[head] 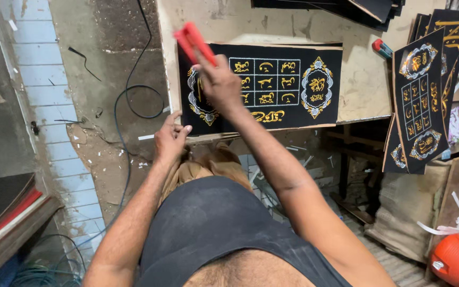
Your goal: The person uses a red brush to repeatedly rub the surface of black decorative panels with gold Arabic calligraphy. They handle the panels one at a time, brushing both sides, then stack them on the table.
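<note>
A black cloth panel (293, 85) with gold and silver embroidered ornaments lies flat on a worn wooden table (357, 101). My right hand (218, 82) is over the panel's left part, shut on a red tool (193, 43) that sticks up and away from me. My left hand (170, 137) rests at the table's near left edge, fingers bent, beside the panel's lower left corner. Whether the left hand pinches the cloth is unclear.
Similar embroidered black panels (419, 101) lean at the right, and dark boards (346, 8) are stacked at the table's far side. A small red and green object (382, 48) lies on the table. Black cables (134, 95) run over the dirty floor at left. An orange container (458, 260) is at lower right.
</note>
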